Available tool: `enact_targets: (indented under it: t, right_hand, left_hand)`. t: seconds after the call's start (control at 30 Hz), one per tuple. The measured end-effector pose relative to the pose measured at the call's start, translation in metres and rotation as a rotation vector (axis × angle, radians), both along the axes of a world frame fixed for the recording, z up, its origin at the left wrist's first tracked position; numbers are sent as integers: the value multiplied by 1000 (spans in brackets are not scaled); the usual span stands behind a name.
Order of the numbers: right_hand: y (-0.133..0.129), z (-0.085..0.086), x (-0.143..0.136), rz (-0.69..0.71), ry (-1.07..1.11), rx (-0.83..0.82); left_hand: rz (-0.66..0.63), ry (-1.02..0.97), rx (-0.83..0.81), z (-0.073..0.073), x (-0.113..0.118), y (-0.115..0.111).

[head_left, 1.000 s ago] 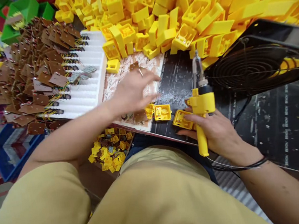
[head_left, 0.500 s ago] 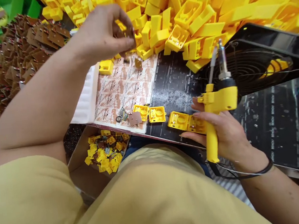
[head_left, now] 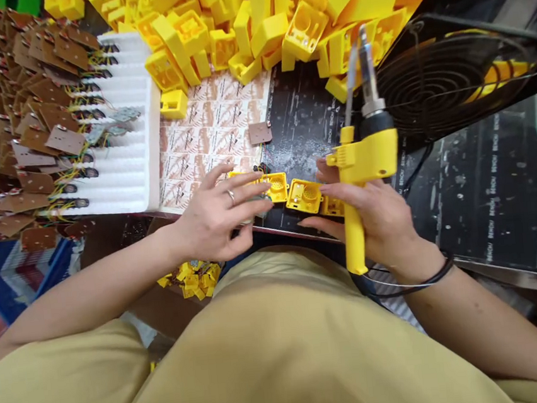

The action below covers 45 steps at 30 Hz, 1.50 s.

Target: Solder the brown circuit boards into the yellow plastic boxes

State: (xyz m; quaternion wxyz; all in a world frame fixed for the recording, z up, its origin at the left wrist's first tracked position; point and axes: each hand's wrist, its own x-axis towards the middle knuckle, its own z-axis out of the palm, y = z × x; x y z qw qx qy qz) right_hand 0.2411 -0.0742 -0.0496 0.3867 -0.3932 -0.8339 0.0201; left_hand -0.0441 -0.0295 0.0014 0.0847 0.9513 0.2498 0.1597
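Note:
My left hand [head_left: 225,215], with a ring on one finger, lies with its fingers stretched over an open yellow plastic case [head_left: 275,188] at the bench's near edge. Its fingers partly cover the case and some small wired parts. In my right hand [head_left: 386,215] is a yellow soldering gun [head_left: 369,160], its metal tip pointing away from me. The thumb and fingers of that hand also reach around a second open yellow case [head_left: 304,197], whose right part is hidden. A brown circuit board [head_left: 260,132] rests on the bench just beyond the left fingers.
Brown boards [head_left: 29,136] with wires are heaped on a white ribbed tray [head_left: 137,170] at left. Yellow cases [head_left: 266,34] pile up at the back. A black fan [head_left: 432,84] stands at right. Below the bench edge are more yellow pieces [head_left: 195,278] in a box.
My left hand has come down from the pile at the back to the near case, fingers now spread. The view has shifted, and my right hand still holds the soldering gun.

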Motion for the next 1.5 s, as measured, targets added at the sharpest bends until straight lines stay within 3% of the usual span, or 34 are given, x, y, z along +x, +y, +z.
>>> enact_targets:
  t: [0.13, 0.3, 0.47, 0.77, 1.17, 1.37, 1.5]
  right_hand:
    - [-9, 8, 7, -60, 103, 63]
    - [-20, 15, 13, -106, 58, 106]
    - [-21, 17, 19, -129, 19, 162]
    - [-16, 8, 17, -46, 5, 60]
    - [-2, 0, -2, -1, -104, -6]
    - [1, 4, -4, -48, -32, 69]
    - [-9, 26, 9, -78, 51, 105]
  left_hand:
    - [389, 22, 13, 19, 11, 17]
    - [512, 262, 49, 10, 40, 30]
    - [497, 416, 72, -4, 55, 22]
    - [514, 194, 210, 5, 31, 8]
    - [347, -56, -306, -2, 30, 27]
    - [311, -2, -29, -7, 44, 18]
    - [234, 0, -36, -11, 49, 16]
